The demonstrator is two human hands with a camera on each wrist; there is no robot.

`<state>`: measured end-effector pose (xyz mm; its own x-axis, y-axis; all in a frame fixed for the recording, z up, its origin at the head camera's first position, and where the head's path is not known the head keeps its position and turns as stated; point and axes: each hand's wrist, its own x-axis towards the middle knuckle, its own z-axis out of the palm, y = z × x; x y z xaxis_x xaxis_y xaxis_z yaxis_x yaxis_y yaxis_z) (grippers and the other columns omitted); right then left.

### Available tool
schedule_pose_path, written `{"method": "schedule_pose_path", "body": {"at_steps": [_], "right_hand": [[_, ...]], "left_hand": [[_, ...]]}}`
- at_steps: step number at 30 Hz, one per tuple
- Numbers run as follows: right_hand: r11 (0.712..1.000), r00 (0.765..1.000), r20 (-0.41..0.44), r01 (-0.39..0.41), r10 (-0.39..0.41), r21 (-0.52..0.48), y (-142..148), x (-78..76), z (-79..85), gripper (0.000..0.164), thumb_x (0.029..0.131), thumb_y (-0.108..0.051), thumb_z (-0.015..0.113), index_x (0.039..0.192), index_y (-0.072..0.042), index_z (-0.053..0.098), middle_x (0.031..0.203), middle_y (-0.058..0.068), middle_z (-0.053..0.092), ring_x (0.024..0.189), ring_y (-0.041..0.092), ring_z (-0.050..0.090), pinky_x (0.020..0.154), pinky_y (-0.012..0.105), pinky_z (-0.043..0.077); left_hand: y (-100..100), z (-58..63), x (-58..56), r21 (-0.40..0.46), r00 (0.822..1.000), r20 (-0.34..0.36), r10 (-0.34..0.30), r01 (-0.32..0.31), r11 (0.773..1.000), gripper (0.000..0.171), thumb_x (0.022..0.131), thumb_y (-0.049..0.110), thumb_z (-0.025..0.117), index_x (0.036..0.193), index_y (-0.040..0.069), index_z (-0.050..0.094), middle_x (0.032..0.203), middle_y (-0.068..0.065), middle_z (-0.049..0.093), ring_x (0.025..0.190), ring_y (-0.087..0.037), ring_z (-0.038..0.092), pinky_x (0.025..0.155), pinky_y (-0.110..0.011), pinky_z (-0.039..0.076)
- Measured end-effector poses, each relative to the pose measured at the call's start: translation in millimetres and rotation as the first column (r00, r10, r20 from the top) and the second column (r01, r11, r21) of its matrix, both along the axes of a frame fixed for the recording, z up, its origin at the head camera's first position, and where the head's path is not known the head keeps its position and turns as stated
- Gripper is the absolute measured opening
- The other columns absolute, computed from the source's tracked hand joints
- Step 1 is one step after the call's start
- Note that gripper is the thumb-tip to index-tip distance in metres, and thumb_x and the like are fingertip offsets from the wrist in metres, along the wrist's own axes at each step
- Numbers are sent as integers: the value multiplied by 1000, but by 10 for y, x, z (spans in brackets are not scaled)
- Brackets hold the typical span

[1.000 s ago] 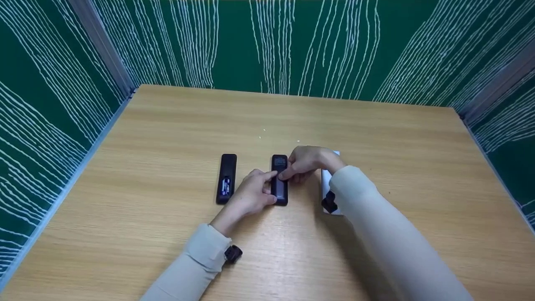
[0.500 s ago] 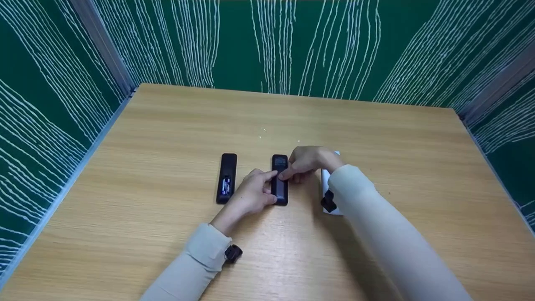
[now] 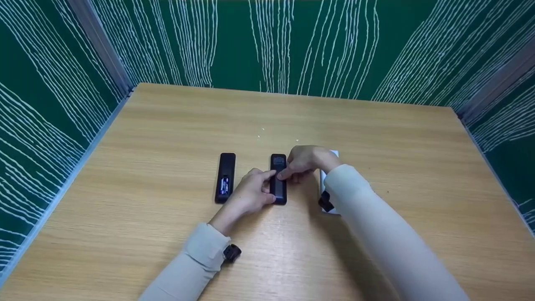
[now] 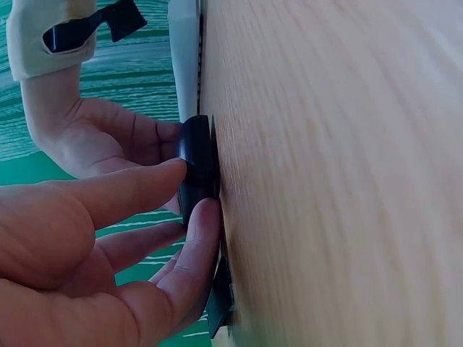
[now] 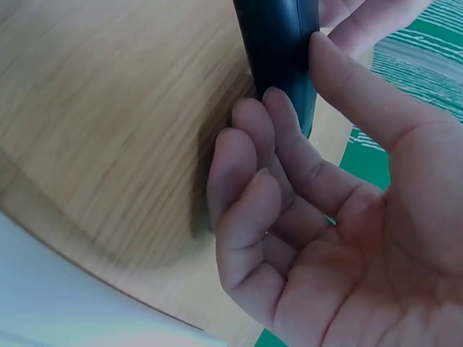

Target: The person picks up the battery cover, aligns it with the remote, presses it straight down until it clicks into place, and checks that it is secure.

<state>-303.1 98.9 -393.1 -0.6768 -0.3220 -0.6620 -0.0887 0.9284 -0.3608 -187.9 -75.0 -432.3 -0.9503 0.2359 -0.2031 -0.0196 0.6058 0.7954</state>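
Observation:
A black remote control lies back side up on the table between both hands. My left hand grips it from the left, forefinger and thumb at its side. From the right, my right hand holds it with the thumb on its back. In the right wrist view the forefinger lies along the side of the remote and the other fingers are curled. To the left is a second black remote, its battery compartment open and batteries showing inside.
A white flat object lies to the right, partly hidden under the right wrist. Several tiny white bits are scattered beyond the remotes on the wooden table. Green walls with white streaks stand around it.
The hands and the remote between them look almost the same. The right forearm has shifted very slightly left; the whole view has also drifted a little.

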Motion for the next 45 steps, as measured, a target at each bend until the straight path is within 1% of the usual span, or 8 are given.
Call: {"method": "schedule_pose_path", "body": {"at_steps": [6,13,18,24,30,33,39,45], "right_hand": [[1000,1000,-13,23,-22,8,-67,18,2,35,94,-42,80,100,-7,78,79,0,72,73,13,64,72,27,50],[999,1000,-9,22,-21,40,-100,30,41,32,94,-39,80,98,-7,80,80,-1,74,75,11,65,75,26,51],[999,1000,-22,4,-2,54,-137,31,58,30,95,-38,79,95,-7,80,79,0,74,75,12,65,75,26,49],[998,999,-16,30,-29,55,-95,32,21,34,94,-41,79,100,-8,79,81,0,74,79,15,63,78,29,48],[999,999,1,35,-35,10,-38,47,-9,38,97,-41,77,109,-5,77,84,2,75,79,15,65,79,30,51],[1000,1000,-6,24,-24,-13,-24,60,-21,38,97,-41,76,109,-5,77,85,2,75,78,15,66,79,29,52],[997,999,-29,-23,21,-80,32,84,-55,34,99,-39,74,99,-5,74,87,4,77,78,15,72,81,31,58],[986,997,-59,-49,40,-157,102,118,-95,34,101,-36,73,88,-6,69,88,8,79,77,16,75,80,34,63]], "left_hand": [[-10,7,6,2,1000,2,1,-1,1000,78,90,-4,77,160,5,45,130,-14,54,96,-18,57,85,-30,53],[-8,1,-6,-10,999,-33,-27,27,1000,76,89,-4,77,159,2,46,129,-17,55,100,-22,54,91,-34,49],[-13,2,-13,-7,1000,-17,-14,14,1000,78,89,-4,76,160,4,45,131,-16,55,101,-22,56,92,-34,51],[-7,15,-7,-7,1000,-8,-10,10,1000,79,88,-5,77,160,5,46,131,-16,55,100,-21,57,91,-33,52],[1,15,-7,-3,1000,-10,-13,13,1000,78,89,-6,77,160,5,46,129,-16,55,99,-19,57,88,-31,53],[-3,10,-8,-9,1000,-14,-12,12,1000,79,89,-5,78,160,5,46,129,-15,55,98,-19,57,86,-31,53],[-14,-3,-12,-7,1000,-19,-11,11,1000,78,88,-5,77,159,5,47,129,-15,55,95,-19,55,82,-27,48],[-7,8,-6,-2,1000,-20,-15,15,1000,78,88,-5,77,159,6,47,127,-15,54,93,-17,54,77,-24,45]]}}
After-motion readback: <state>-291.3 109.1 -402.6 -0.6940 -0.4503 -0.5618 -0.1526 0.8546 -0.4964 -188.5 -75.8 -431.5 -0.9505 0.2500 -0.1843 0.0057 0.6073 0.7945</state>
